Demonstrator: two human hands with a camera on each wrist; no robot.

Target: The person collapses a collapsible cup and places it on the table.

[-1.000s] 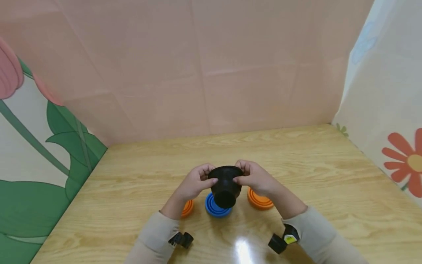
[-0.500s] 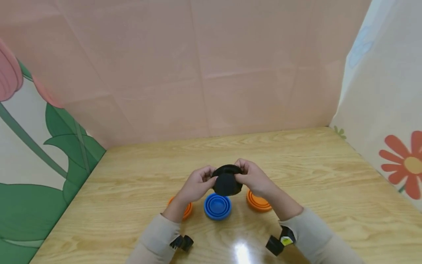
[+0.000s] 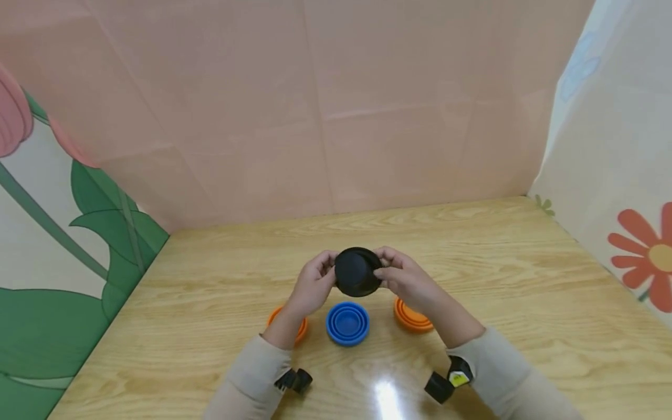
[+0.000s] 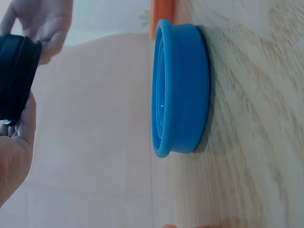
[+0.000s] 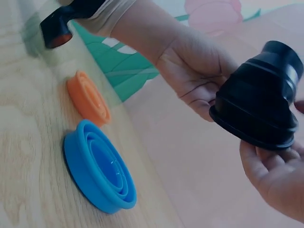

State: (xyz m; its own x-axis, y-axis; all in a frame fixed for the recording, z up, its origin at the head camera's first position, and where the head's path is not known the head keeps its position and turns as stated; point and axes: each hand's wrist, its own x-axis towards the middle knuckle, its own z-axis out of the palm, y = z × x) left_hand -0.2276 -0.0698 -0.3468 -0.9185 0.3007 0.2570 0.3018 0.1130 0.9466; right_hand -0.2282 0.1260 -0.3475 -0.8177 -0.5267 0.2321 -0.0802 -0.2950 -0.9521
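Above the table, both hands hold a black collapsible cup (image 3: 357, 272) between them, its base turned towards me in the head view. My left hand (image 3: 314, 281) grips the left side of its rim. At the right, my right hand (image 3: 403, 274) holds the rim with its thumb pressing the wall. In the right wrist view the cup (image 5: 261, 97) is partly folded, its narrow base end leaning to one side. A blue collapsed cup (image 3: 347, 324) lies on the table below the hands. Orange collapsed cups lie either side of it, one on the right (image 3: 412, 317) and one (image 3: 301, 328) partly behind the left wrist.
The wooden table (image 3: 236, 262) meets a pink sheet (image 3: 252, 116) at the back. Printed panels stand left (image 3: 52, 326) and right (image 3: 593, 175). Each forearm carries a small black wrist camera, one on the left (image 3: 294, 380) and one on the right (image 3: 446, 380).
The black cup has gone from standing out tall to looking flatter, its base now facing me. Both hands have risen slightly, uncovering more of the blue cup.
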